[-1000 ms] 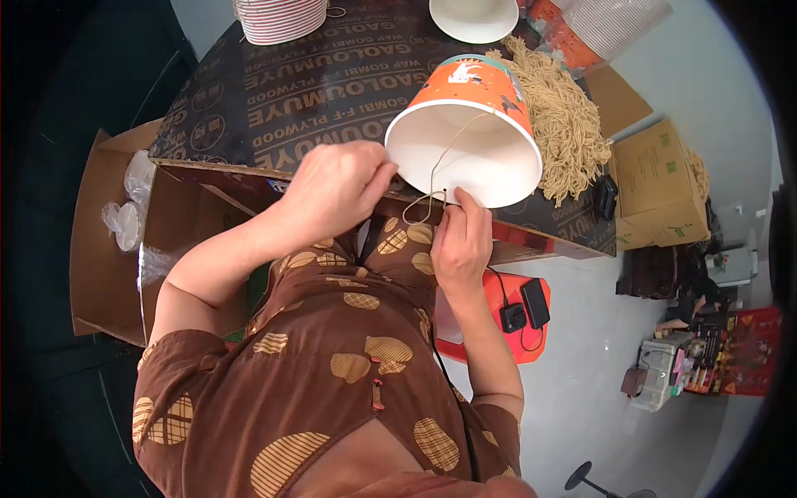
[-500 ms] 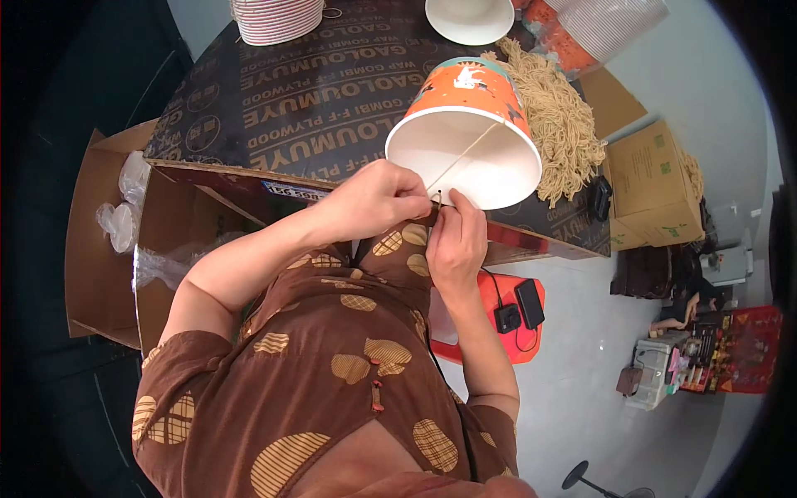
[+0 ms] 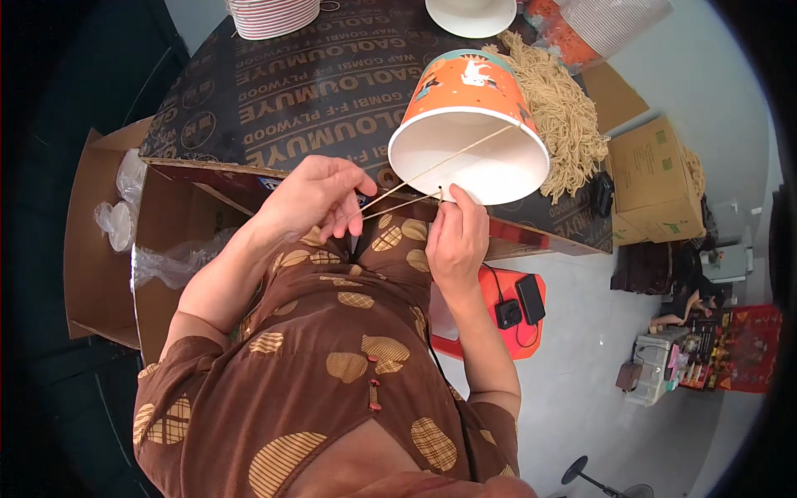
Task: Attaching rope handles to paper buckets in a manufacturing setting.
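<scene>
An orange-printed paper bucket [image 3: 465, 87] lies tilted on its side at the table edge, its white open mouth [image 3: 469, 158] toward me. A thin beige cord [image 3: 448, 159] runs from the right part of its rim across the mouth to my left hand [image 3: 320, 195], then back to a small hole near the lower rim. My left hand draws this cord loop out to the left, with the cord at its fingertips. Below the mouth, my right hand [image 3: 458, 236] pinches the rim beside the hole; its fingertips partly hide the cord there.
A heap of beige cords [image 3: 564, 124] lies right of the bucket on the dark plywood table [image 3: 315, 91]. Behind stand a white bowl-like tub [image 3: 471, 18] and stacked tubs [image 3: 274, 18]. Cardboard boxes [image 3: 656, 178] flank the table; a red stool [image 3: 523, 336] holds small black devices.
My left hand has moved away from the rim to the left, drawing the cord out through the hole into a longer loop. The right hand stays at the rim; the bucket has shifted slightly.
</scene>
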Available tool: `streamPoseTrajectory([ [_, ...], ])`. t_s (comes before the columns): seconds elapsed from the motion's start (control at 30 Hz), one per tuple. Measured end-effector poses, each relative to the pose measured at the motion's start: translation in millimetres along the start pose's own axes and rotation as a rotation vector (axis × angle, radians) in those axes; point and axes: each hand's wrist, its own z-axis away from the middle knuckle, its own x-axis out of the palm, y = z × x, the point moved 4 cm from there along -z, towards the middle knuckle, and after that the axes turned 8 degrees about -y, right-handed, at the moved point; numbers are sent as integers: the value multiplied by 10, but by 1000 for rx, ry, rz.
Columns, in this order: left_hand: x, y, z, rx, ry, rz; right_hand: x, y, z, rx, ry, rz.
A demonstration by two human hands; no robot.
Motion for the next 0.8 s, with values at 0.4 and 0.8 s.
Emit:
streamPoseTrajectory([
  [0.4,343,81,-242,-117,-522,-800,-35,29,3,-7,1,-59],
  [0.8,830,389,-286,670,-333,-812,-75,36,-7,-24,42,-104],
])
